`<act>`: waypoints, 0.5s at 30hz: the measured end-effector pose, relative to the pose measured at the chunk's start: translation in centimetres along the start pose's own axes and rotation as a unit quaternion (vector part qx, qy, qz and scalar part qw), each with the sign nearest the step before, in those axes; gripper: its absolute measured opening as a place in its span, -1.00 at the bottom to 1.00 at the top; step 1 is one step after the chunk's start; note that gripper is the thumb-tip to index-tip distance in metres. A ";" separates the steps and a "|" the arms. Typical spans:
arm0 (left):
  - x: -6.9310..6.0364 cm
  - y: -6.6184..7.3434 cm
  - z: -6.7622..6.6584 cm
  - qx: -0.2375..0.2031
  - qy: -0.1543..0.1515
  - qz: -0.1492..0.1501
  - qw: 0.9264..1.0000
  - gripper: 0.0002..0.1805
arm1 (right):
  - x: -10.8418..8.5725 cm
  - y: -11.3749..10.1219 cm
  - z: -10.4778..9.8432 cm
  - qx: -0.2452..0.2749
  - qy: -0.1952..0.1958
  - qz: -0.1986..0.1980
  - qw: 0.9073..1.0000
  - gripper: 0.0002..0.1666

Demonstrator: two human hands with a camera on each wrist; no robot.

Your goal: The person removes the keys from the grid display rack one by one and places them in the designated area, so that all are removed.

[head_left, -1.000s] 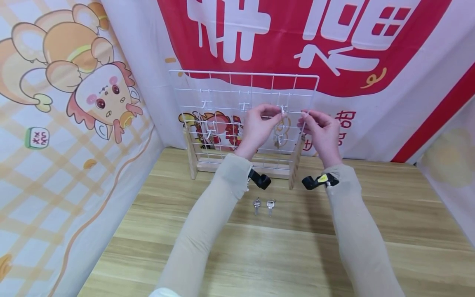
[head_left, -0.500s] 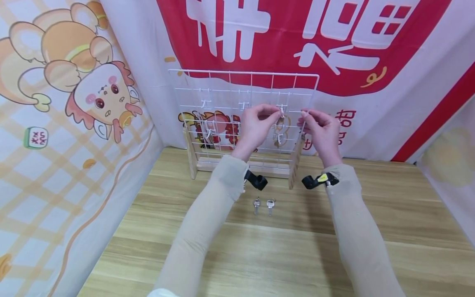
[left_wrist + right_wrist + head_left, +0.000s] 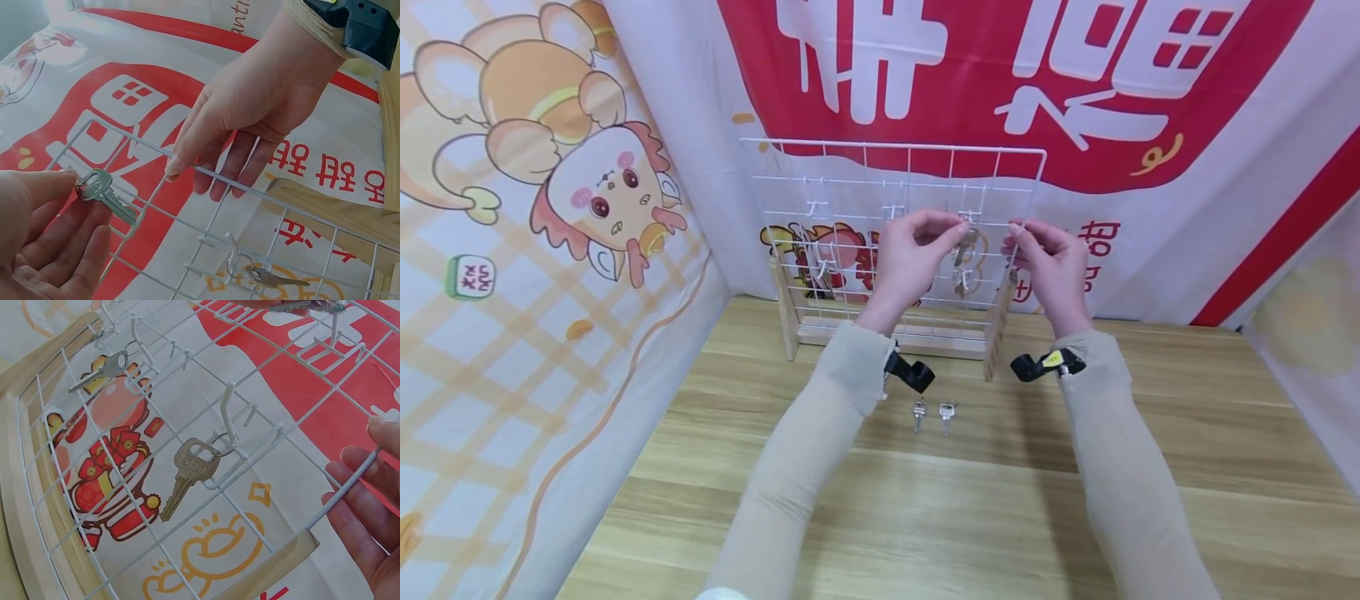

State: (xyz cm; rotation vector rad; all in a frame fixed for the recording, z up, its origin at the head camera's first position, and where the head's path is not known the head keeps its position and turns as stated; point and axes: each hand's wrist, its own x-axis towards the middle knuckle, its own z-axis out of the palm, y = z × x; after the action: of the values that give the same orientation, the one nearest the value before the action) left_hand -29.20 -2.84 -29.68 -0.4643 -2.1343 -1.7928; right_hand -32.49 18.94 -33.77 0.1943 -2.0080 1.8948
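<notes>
My left hand [image 3: 913, 254] pinches a small key ring between thumb and fingertips, at the upper right hook of the white wire grid [image 3: 908, 148]. From that ring hangs a silver key [image 3: 111, 197]. Whether the ring is around the hook cannot be told. My right hand [image 3: 1051, 262] holds the grid's right edge bar, thumb in front and fingers behind. Below the left hand, another key [image 3: 194, 465] hangs by its ring on a white hook [image 3: 228, 415]. Farther along that row a further key [image 3: 106, 369] hangs from its own hook.
Two keys, one on the left [image 3: 918, 414] and one on the right [image 3: 947, 417], lie on the wooden table [image 3: 940, 517] in front of the grid. A wooden base [image 3: 895, 340] supports the grid. Behind it hangs a red and white printed cloth [image 3: 970, 108].
My left hand has shifted slightly left, and the key hanging below its fingertips shows more clearly. The right hand stays on the grid's edge.
</notes>
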 end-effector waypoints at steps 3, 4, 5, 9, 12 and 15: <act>-0.3 0.3 -0.2 -0.003 0.001 0.002 1.000 -0.78 | -0.1 0.0 0.0 0.000 0.000 -0.002 1.000 -0.58; -0.4 0.4 -0.3 -0.003 0.001 0.004 1.000 -0.78 | -0.1 0.0 0.0 0.000 0.000 -0.002 1.000 -0.58; -0.5 0.4 -0.4 -0.003 0.001 0.006 1.000 -0.78 | -0.1 0.0 0.0 0.001 -0.001 -0.003 1.000 -0.58; -0.9 0.6 -0.9 -0.017 0.001 0.018 1.000 -0.80 | -0.2 -0.1 0.0 -0.006 -0.003 -0.006 1.000 -0.56; -1.3 0.7 -1.4 -0.025 0.002 0.032 0.999 -0.81 | -0.3 -0.1 0.0 -0.012 -0.004 -0.009 1.000 -0.54; -1.7 0.6 -1.9 -0.023 0.002 0.040 0.999 -0.81 | -0.3 -0.1 0.0 -0.013 -0.005 -0.012 1.000 -0.54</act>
State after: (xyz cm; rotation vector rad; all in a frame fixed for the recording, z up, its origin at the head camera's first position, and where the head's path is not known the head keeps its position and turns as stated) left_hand -27.35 -4.73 -29.56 -0.5483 -2.0446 -1.8006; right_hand -32.18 18.84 -33.77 0.2201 -2.0264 1.8566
